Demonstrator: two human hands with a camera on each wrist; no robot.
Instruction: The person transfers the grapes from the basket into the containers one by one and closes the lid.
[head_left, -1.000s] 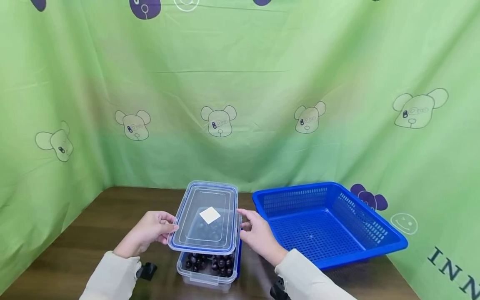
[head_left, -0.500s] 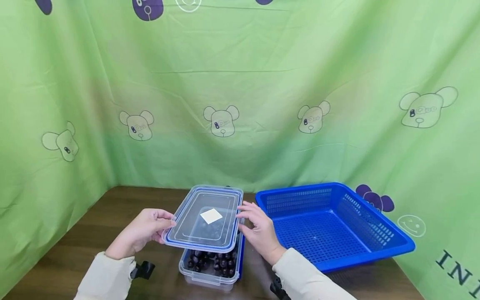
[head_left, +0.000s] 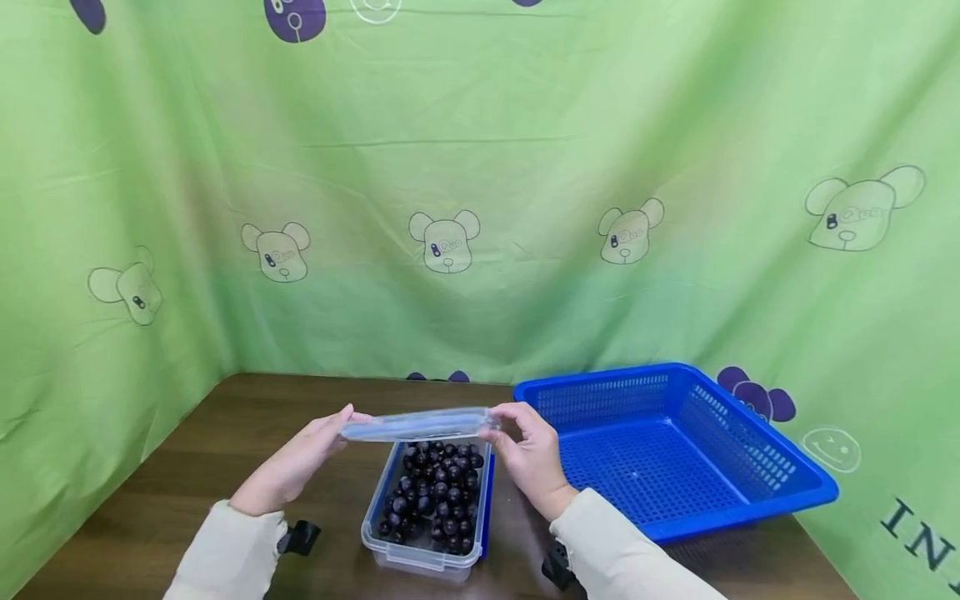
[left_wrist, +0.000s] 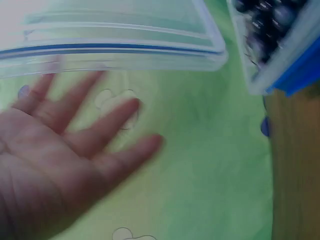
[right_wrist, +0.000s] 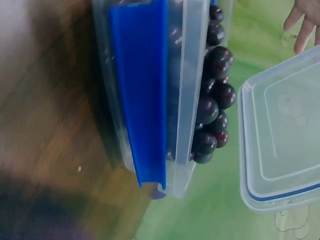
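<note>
A clear lid [head_left: 420,425] with a blue seal hangs above a clear plastic container [head_left: 427,560], seen nearly edge-on in the head view. My right hand [head_left: 531,454] pinches its right edge between thumb and fingers; the right wrist view does not show this hand. On the opposite edge, my left hand [head_left: 296,462] has its fingers straight and spread, fingertips right at the rim in the left wrist view. Dark purple grapes [head_left: 438,492] fill the container, some rising above its wall in the right wrist view. A blue side flap [right_wrist: 142,95] runs along the container's right side.
A large blue perforated basket [head_left: 645,467] stands to the right, close beside my right hand. Everything rests on a dark wooden table [head_left: 172,475]. A green curtain [head_left: 525,183] with bear-head prints closes off the back and both sides.
The lid has tipped from showing its top face to nearly edge-on, uncovering the grapes. My right fingers have moved to a pinch on its edge; my left fingers have straightened from their earlier grip.
</note>
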